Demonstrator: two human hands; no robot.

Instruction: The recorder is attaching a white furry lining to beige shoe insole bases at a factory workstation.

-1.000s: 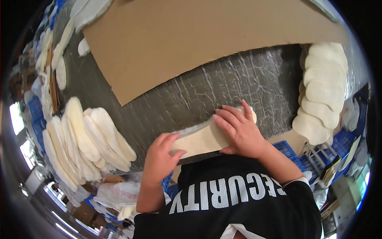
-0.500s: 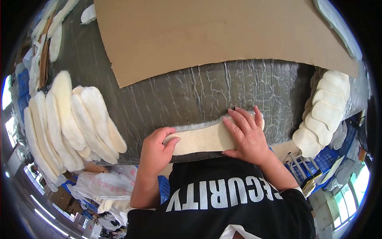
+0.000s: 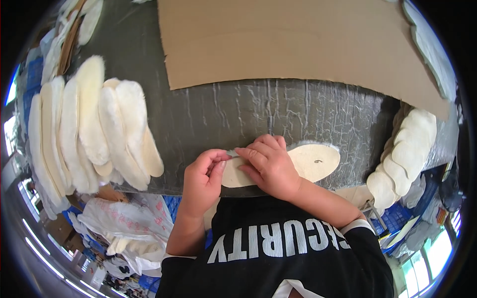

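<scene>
A cream insole (image 3: 315, 163) lies at the table's near edge, smooth side up, with a fringe of pale fur along its far edge. Its wide rounded end, carrying a small dark mark, is uncovered at the right. My left hand (image 3: 204, 174) is closed at the narrow end, thumb and fingers pinching the edge. Bent across the insole's middle, my right hand (image 3: 272, 166) has its thumb and fingertips closed on the far edge beside the left fingertips. Part of the insole is hidden beneath the right hand.
Several fleecy insoles (image 3: 89, 124) lie in an overlapping row at the left. Another overlapping stack of cream insoles (image 3: 407, 149) curves along the right edge. A large cardboard sheet (image 3: 293, 39) covers the far table. White plastic bags (image 3: 124, 218) sit below the table at the left.
My right hand has moved left from the wide end to the middle, close to my left hand, uncovering the wide end. The insole's narrow end has shifted slightly right. The view has shifted.
</scene>
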